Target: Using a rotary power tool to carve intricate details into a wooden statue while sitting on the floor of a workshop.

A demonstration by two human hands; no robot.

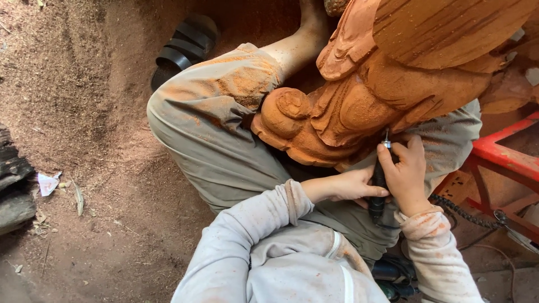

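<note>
A large reddish-orange wooden carving (359, 95) with curled ornaments rests across my lap and knee. My right hand (405, 175) grips a slim black rotary handpiece (378, 188), its metal tip touching the underside of the carving. My left hand (351, 185) lies against the handpiece from the left, fingers pressing on its body. A black flexible shaft (461, 211) leads off from the tool toward the right. Both grey sleeves are dusted with orange sawdust.
Reddish sawdust covers the ground (84, 112) on the left. A black sandal (182, 47) lies beyond my bent knee. A red metal frame (499, 154) stands at the right. Dark wood pieces (12, 191) sit at the left edge, with a scrap of paper (47, 183) beside them.
</note>
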